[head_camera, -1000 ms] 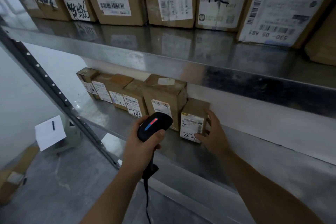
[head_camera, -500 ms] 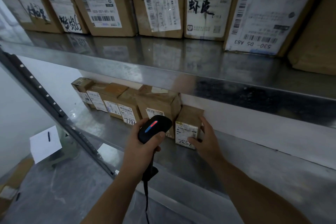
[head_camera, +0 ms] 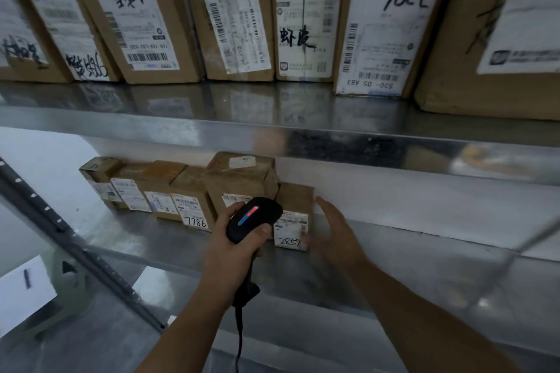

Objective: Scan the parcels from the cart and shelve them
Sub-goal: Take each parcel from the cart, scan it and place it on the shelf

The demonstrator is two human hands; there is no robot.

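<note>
A steel upper shelf (head_camera: pixel 272 130) carries tall labelled boxes (head_camera: pixel 391 27). On the lower shelf (head_camera: pixel 424 254), against a white wall (head_camera: pixel 424 200), a row of small parcels ends in the parcel marked 2859 (head_camera: pixel 292 221). The right hand (head_camera: pixel 336 236), fingers spread, hovers beside it. The left hand (head_camera: pixel 233 242) grips a black scanner (head_camera: pixel 253 218).

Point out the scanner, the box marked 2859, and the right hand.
scanner (head_camera: pixel 254 218): head view, top of its black head.
box marked 2859 (head_camera: pixel 291 228): head view, front label.
right hand (head_camera: pixel 335 236): head view, back of the hand.
</note>
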